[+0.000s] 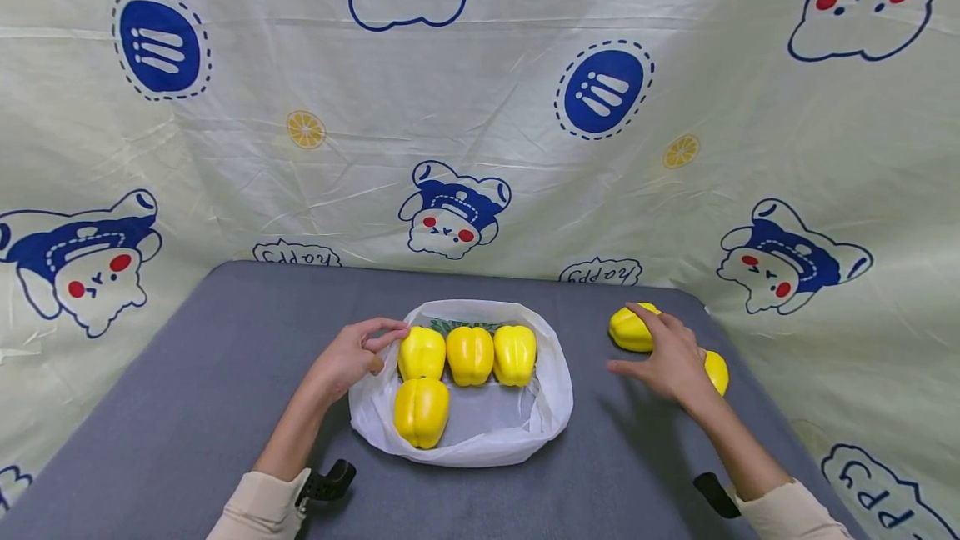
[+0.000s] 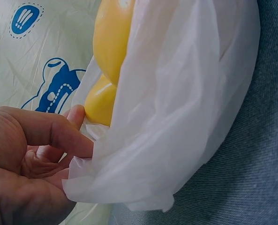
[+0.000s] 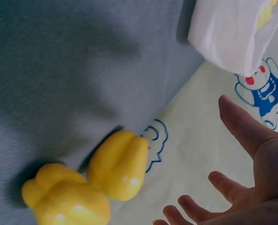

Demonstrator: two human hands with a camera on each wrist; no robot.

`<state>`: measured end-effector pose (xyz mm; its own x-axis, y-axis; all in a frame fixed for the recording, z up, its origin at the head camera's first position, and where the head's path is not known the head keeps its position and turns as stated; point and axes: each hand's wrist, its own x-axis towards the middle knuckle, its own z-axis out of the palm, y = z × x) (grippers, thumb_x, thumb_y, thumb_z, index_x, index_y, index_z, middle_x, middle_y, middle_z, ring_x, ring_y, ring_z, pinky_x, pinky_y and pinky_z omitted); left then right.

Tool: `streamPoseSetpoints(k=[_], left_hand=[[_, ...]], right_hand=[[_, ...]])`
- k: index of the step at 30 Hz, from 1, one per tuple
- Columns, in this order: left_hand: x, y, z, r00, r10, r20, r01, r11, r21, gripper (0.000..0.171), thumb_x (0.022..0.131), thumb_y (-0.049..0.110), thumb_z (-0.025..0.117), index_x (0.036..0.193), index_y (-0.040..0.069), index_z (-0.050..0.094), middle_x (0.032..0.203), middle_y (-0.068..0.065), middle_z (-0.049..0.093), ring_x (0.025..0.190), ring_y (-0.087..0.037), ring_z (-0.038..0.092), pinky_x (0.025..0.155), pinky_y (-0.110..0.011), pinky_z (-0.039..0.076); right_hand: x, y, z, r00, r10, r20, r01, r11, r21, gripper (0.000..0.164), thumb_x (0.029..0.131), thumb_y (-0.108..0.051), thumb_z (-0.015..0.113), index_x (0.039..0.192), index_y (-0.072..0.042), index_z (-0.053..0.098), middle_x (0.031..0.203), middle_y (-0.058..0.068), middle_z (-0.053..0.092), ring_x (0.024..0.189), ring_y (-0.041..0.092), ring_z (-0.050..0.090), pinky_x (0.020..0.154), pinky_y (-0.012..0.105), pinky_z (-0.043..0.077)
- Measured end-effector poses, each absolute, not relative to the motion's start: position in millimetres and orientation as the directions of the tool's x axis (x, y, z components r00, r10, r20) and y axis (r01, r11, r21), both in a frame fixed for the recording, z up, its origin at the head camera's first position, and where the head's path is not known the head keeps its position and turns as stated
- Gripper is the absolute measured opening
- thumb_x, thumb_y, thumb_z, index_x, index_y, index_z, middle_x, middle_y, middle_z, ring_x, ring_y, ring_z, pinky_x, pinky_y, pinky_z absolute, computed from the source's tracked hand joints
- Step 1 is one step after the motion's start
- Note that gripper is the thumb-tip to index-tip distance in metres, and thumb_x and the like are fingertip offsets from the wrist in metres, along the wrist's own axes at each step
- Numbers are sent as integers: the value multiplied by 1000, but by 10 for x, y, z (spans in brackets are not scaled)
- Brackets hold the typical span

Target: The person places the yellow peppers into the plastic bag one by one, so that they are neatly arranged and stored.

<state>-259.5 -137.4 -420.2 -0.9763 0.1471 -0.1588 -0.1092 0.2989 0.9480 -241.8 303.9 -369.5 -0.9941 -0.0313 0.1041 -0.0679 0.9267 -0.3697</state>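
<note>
A white plastic bag [image 1: 558,394] lies wide-mouthed on the grey table, holding several yellow bell peppers [image 1: 470,356], three in a row and one nearer me at the left. My left hand [image 1: 351,362] is at the bag's left rim; in the left wrist view its thumb and fingers pinch the thin plastic [image 2: 176,117]. To the right, my right hand [image 1: 671,361] hovers with thumb and fingers spread, nothing between them. Close to it lie two more yellow peppers, one beyond the fingertips [image 1: 628,331] and one partly hidden behind the hand [image 1: 717,372].
The grey tabletop [image 1: 187,407] carries the bag and peppers. Behind it hangs a pale printed sheet [image 1: 510,115] with blue cartoon figures, which also drops past the table's sides. In the right wrist view, the two loose peppers [image 3: 117,164] sit side by side near the table edge.
</note>
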Motion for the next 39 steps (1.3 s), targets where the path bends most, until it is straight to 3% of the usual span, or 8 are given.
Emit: streamPoseSetpoints(k=[15,39], left_hand=[[-2585,-1383,-4193,-976,158,-148,-94,304,948,68,78,-21,46,137,10,62,142,-11,62,149,-34,39,58,-29,36],[-2583,-1382,-4196,-976,157,-149,-95,307,947,69,78,-20,45,137,10,61,142,-12,61,150,-35,37,61,-28,39]], right_hand=[[-2436,3371,-3810,-998,30,47,10,929,-370,108,76,-49,83,159,-8,28,152,41,27,132,64,28,96,81,26],[-2412,3814,-3929,-991,127,-30,130,935,-329,105,78,-50,80,156,-6,26,148,41,23,128,64,25,91,82,27]])
